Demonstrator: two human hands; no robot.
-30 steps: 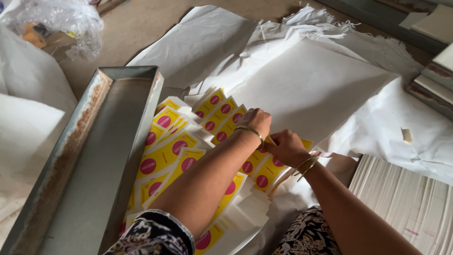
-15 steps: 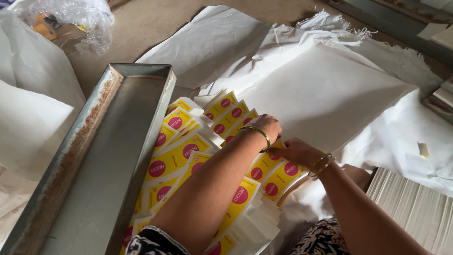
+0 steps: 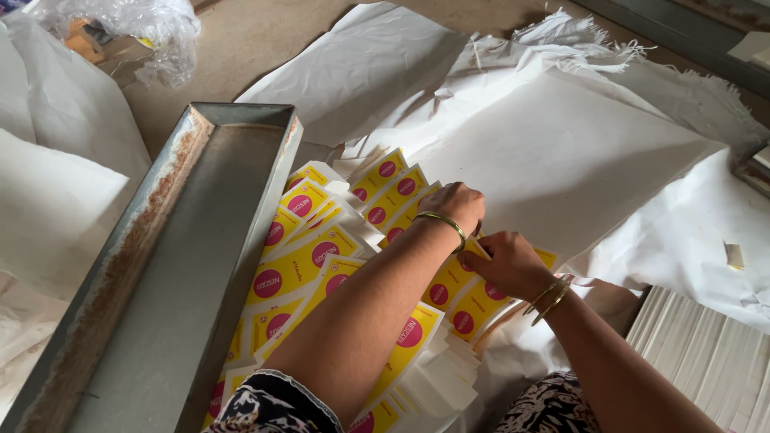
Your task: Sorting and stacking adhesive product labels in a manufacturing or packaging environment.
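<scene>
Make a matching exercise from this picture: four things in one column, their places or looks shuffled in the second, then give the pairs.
Things:
1. metal tray
2. yellow cartons
3. clear plastic bag
4. left hand

Descriptions:
A. crumpled, at the top left corner
B. long and grey, rusty along its rim, left of the cartons
C. fanned out flat, each with a pink circle
D. wears one gold bangle, fingers down among the cartons beside the right hand

Pairs: 1-B, 2-C, 3-A, 4-D
</scene>
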